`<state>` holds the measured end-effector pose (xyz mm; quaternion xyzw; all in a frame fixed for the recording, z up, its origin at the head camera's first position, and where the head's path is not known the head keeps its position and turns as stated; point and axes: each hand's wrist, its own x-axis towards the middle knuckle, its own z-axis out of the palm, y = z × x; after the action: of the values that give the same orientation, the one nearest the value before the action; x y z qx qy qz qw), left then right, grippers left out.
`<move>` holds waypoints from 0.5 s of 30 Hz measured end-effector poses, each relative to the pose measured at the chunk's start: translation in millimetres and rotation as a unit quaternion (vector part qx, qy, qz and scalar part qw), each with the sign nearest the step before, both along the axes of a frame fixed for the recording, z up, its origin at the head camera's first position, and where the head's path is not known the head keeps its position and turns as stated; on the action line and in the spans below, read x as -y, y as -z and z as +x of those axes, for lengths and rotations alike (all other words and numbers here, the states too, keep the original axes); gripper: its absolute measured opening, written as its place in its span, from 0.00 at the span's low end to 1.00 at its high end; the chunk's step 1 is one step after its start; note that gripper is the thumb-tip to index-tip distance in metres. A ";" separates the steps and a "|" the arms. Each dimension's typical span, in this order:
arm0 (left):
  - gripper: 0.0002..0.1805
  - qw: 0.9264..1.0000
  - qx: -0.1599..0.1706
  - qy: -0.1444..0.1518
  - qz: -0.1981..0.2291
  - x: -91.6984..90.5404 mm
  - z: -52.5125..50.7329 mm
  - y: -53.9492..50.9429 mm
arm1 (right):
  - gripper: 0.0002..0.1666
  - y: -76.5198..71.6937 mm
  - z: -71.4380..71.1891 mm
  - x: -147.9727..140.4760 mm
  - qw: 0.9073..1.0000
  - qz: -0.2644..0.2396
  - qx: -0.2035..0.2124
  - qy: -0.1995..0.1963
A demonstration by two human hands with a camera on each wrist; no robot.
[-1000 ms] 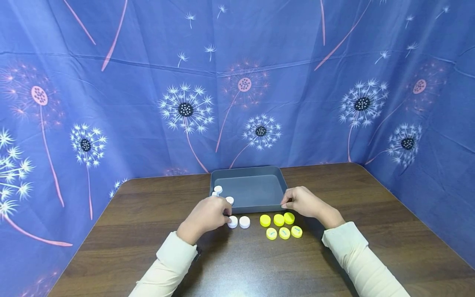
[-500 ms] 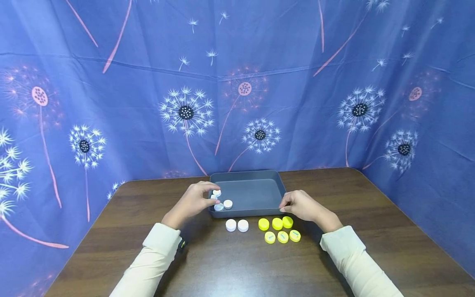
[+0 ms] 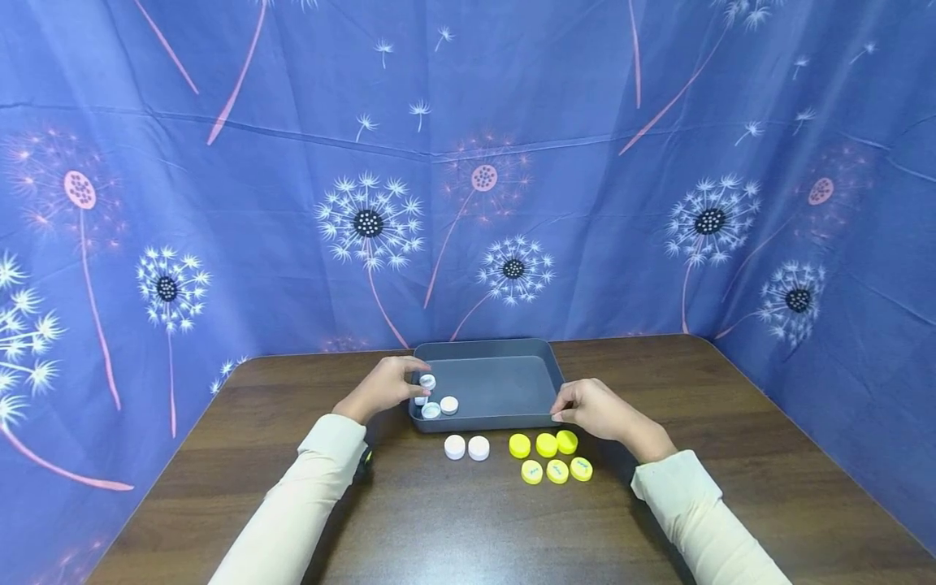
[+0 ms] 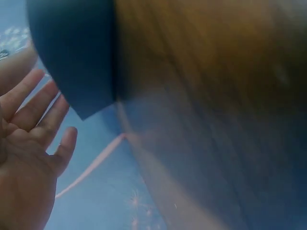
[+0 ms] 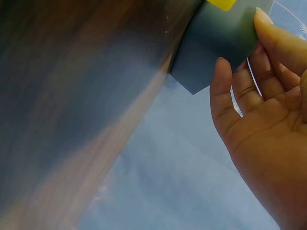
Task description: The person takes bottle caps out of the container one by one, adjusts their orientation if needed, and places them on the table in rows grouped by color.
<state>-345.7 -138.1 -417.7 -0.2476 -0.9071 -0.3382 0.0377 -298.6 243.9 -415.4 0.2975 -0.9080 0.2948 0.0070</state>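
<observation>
The tray (image 3: pixel 497 386) is a shallow, dark grey rectangle with a smooth matte finish, rounded corners and low upright walls. It stands on the table (image 3: pixel 468 528), whose brown surface shows wood grain, near the far edge. Behind it hangs a blue cloth (image 3: pixel 468 81), creased and printed with dandelions.

The tray lies between the two hands. The left hand (image 3: pixel 382 388) is at its left end, thumb and fingers held wide around the white caps (image 3: pixel 449 405) there; no cap is seen gripped. Whether this hand touches the tray wall cannot be told. The right hand (image 3: pixel 603 406) pinches the rim at the near right corner, its thumb and fingertip set narrow.

Four white caps lie in the left part of the tray, one partly hidden by the left thumb. The nearest two sit side by side; the left one of these shows a raised rim around a recessed face. Two loose caps (image 3: pixel 478 448), white and disc-shaped, stand on the table just in front of the tray. To their right, six yellow caps (image 3: pixel 546 444) form two rows of three; the nearer row bears blue marks.
</observation>
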 end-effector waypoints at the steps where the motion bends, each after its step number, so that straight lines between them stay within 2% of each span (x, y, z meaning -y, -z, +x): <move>1: 0.22 1.000 -0.002 0.001 -0.014 0.7 -1.2 0.8 | 0.05 0.0 -0.2 -0.1 1.000 0.000 -0.003 -0.002; 5: 0.23 0.998 -0.018 0.012 -0.067 2.7 -4.6 1.7 | 0.05 -0.4 -0.8 0.5 1.000 0.003 -0.001 0.003; 15: 0.20 0.991 -0.031 0.011 -0.132 -3.6 -1.5 -5.2 | 0.05 0.1 1.2 0.8 1.000 0.001 0.006 0.002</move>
<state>-347.2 -134.5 -412.5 -0.2708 -0.9395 -0.2079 0.0290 -297.4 243.1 -415.5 0.2939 -0.9090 0.2957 0.0019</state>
